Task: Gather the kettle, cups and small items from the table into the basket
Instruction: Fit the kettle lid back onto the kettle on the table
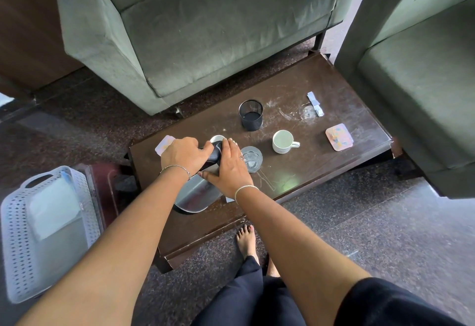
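A steel kettle (198,193) with a black handle stands near the front left of the dark table (295,89). My left hand (183,155) grips the handle. My right hand (230,167) lies on the kettle's top with straight fingers. A white cup (218,138) peeks out just behind my hands. Another white mug (283,141) stands in the middle of the table. A clear glass lid or dish (253,158) lies right of my right hand. The pale perforated basket (15,235) sits on the floor to the left.
A black mesh pen holder (251,115) stands at the table's far side. A pink coaster (339,137) lies at the right, another coaster (164,144) at the left, and paper sachets (314,103) further back. Green sofas close in behind and right. My bare foot (246,239) is by the table.
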A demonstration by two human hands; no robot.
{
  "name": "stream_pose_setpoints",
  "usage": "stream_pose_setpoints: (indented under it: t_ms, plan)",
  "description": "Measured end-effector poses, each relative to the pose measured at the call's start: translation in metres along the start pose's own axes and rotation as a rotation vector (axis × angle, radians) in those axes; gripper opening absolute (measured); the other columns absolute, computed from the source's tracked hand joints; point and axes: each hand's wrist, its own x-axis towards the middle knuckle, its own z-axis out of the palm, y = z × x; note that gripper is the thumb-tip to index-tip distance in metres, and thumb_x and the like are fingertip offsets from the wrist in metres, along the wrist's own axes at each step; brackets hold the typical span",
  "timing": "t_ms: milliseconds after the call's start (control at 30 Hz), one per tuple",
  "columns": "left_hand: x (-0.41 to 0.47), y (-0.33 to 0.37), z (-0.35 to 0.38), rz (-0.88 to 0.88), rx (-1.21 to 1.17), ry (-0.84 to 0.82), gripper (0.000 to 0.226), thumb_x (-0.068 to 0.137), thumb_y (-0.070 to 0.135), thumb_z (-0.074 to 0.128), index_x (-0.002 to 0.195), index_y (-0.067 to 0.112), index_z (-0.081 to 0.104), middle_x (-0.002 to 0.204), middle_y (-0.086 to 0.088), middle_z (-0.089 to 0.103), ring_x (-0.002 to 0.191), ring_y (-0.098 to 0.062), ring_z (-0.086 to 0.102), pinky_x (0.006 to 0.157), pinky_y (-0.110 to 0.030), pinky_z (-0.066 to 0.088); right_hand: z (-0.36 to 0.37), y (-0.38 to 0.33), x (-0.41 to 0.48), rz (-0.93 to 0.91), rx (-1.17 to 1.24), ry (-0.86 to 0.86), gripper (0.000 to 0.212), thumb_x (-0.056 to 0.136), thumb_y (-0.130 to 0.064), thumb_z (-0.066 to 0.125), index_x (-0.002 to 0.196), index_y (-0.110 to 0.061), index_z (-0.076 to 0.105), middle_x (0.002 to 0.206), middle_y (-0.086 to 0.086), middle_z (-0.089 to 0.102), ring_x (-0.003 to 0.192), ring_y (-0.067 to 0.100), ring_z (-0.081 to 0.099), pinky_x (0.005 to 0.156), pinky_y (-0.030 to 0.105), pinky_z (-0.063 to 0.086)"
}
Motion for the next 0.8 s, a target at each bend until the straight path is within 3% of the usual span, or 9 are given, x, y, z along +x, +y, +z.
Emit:
stream_pose_setpoints:
  t_ms: [267,467,800]
  plan:
    - [0.011,-0.004,0.019,-0.007,-0.006,-0.028,0.051,0.083,0.059,0.039,0.059,0.016,0.054,0.066,0.007,0.043,0.071,-0.025,0.056,0.059,-0.03,0.036,0.011,0.009,0.009,0.033,0.031,0.005,0.108,0.077,-0.051,0.072,0.15,0.001,0.011,0.158,0.018,0.014,0.148,0.029,0.007,0.12,0.04,0.013]
    - [0.017,-0.007,0.031,0.001,0.03,-0.053,0.053,0.083,0.061,0.036,0.063,0.016,0.055,0.063,0.0,0.054,0.068,-0.027,0.056,0.054,-0.028,0.034,0.019,0.016,0.013,0.05,0.017,0.001,0.109,0.078,-0.053,0.07,0.15,0.001,0.009,0.158,0.018,0.013,0.148,0.03,0.007,0.121,0.04,0.013]
    - [0.019,-0.004,0.037,0.006,0.005,-0.066,0.053,0.083,0.059,0.038,0.06,0.014,0.053,0.06,-0.002,0.053,0.064,-0.028,0.056,0.051,-0.027,0.032,0.019,0.023,0.014,0.052,0.016,0.001,0.107,0.08,-0.052,0.069,0.15,0.0,0.009,0.159,0.017,0.011,0.148,0.029,0.006,0.12,0.04,0.013]
